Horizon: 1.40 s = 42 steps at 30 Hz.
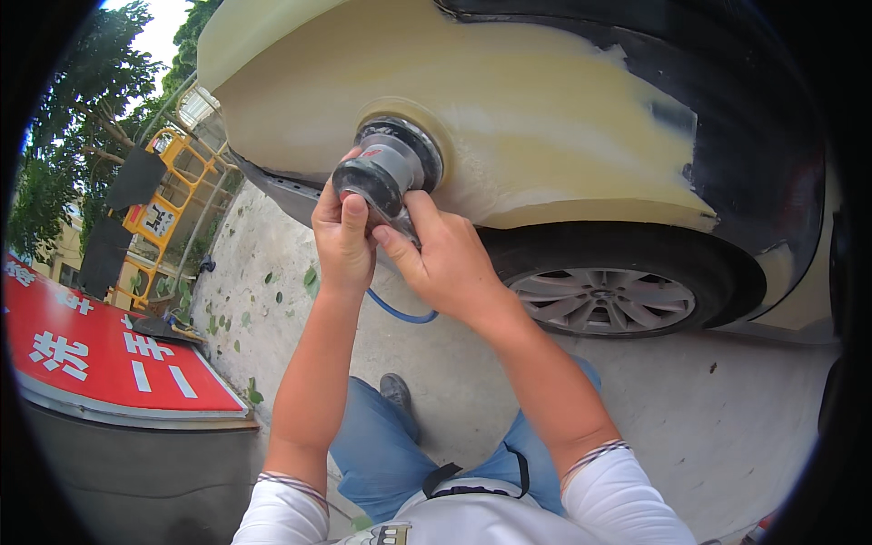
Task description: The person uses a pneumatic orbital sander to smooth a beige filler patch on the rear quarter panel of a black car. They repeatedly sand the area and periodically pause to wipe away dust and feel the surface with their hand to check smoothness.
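Observation:
Both my hands grip a grey and black air sander [389, 168], whose round pad lies against the car's rear side panel [545, 118]. My left hand [345, 236] is wrapped round the tool's near left side, thumb up. On its right side, my right hand [450, 259] closes round the lower body and handle, fingers partly hidden behind it. A blue air hose [400, 314] hangs in a curve below the tool. Yellowish filler or primer covers the panel, with paler sanded streaks near the pad and dark paint at its right edge.
Below the panel is the car wheel [607, 298] with silver spokes. A red sign board [118, 345] stands at the left, with a yellow barrier [173, 195] and trees [91, 118] behind it. Leaves lie on the concrete ground [272, 300].

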Available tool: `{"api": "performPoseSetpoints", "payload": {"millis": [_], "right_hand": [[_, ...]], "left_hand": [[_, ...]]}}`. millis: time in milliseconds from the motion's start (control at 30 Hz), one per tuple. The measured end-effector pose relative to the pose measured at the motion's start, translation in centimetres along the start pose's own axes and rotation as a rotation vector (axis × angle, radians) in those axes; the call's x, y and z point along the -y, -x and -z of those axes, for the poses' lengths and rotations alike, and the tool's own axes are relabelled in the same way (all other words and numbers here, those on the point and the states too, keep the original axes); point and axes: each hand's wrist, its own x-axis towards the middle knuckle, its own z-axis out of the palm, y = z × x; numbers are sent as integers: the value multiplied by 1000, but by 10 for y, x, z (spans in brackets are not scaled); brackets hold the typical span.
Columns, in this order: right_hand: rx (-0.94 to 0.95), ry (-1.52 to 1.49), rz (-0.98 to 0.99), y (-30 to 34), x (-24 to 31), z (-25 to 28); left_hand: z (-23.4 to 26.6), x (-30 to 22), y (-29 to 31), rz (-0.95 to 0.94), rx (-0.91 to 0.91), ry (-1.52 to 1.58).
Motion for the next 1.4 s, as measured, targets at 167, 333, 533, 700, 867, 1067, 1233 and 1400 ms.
{"api": "performPoseSetpoints", "payload": {"millis": [167, 333, 533, 700, 867, 1067, 1233, 1400], "right_hand": [[-71, -39, -101, 42, -3, 31], [-12, -32, -110, 33, 3, 33], [-50, -36, -115, 36, -1, 35], [-35, -109, -157, 63, -6, 43], [5, -21, -53, 15, -6, 10], [12, 8, -201, 53, -8, 26], [26, 53, -89, 56, -25, 10], [9, 14, -165, 54, -9, 24]], "left_hand": [[-15, 15, 25, 23, 190, -110], [-18, 9, 20, 53, 177, -59], [-21, 8, 19, 29, 196, -112], [-17, 23, 35, 65, 251, -196], [4, 6, 9, 20, 63, -103], [2, 29, 38, 57, 209, -141], [18, 36, 46, 118, 96, -73], [-15, 20, 44, 90, 109, -19]]}}
